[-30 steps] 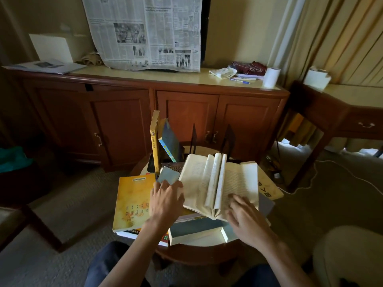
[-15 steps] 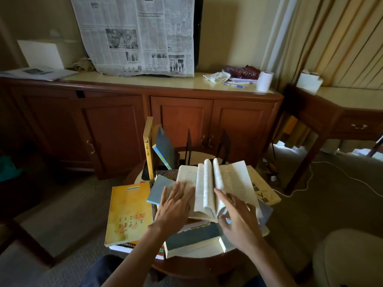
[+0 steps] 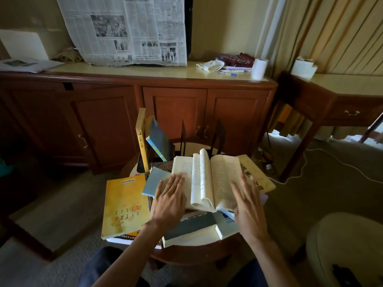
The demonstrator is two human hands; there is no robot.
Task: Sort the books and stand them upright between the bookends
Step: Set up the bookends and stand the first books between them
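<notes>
A: Where is the open cream-paged book (image 3: 209, 179)?
B: It lies on the heap of books on the round wooden table (image 3: 192, 252), before the black metal bookends (image 3: 219, 137).
A: And the hands?
B: The left hand (image 3: 169, 200) presses flat on its left page. The right hand (image 3: 247, 200) has fingers spread and grips nothing.

newspaper (image 3: 124, 30), paper roll (image 3: 259, 68), perhaps a pen (image 3: 227, 73)

A carpeted hotel-like room: long wooden sideboard (image 3: 145, 104) beyond the fingers, striped beige curtains (image 3: 331, 34), cream upholstered armchair (image 3: 348, 245)
</notes>
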